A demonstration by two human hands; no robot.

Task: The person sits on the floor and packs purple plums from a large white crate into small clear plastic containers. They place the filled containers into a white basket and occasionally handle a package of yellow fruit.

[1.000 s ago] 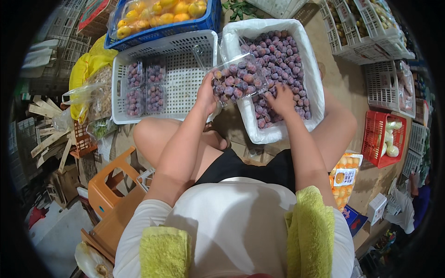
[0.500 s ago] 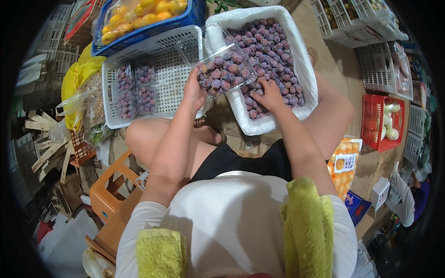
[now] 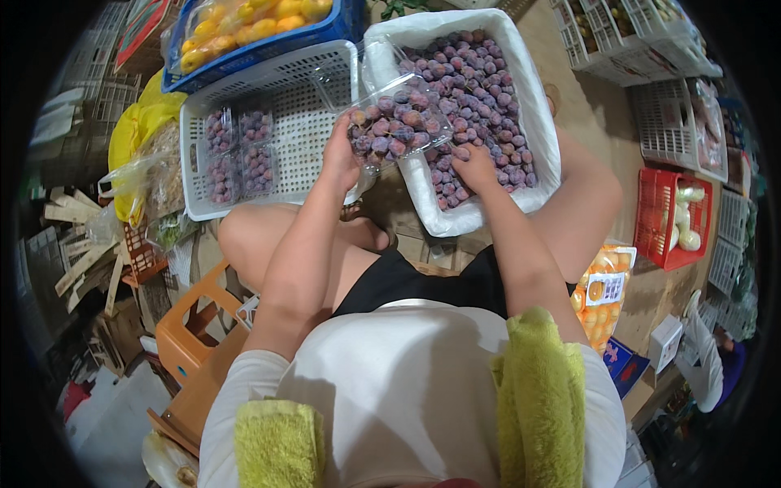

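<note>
My left hand (image 3: 340,158) grips the left side of a clear plastic clamshell box (image 3: 384,75), tilted, with its lid swung up at the back. Purple plums (image 3: 396,122) are heaped in it. Just right of the box, my right hand (image 3: 478,169) is low over the loose plums (image 3: 476,89) in a white-lined crate (image 3: 547,138). Its fingers are curled round a plum (image 3: 461,153) at their tips; the palm side is hidden. To the left, a white slatted crate (image 3: 189,167) holds several filled plum boxes (image 3: 238,154) and a clear box lid (image 3: 332,84) at its right side.
A blue crate (image 3: 268,47) of yellow fruit stands behind the white one. An orange plastic stool (image 3: 183,337) is by my left side. At right are a red basket (image 3: 651,220) and a bag of orange fruit (image 3: 598,305). My bare knees flank the crates.
My right hand has drawn in slightly; its spread fingers have curled round a plum. The left hand and the box have stayed nearly in place.
</note>
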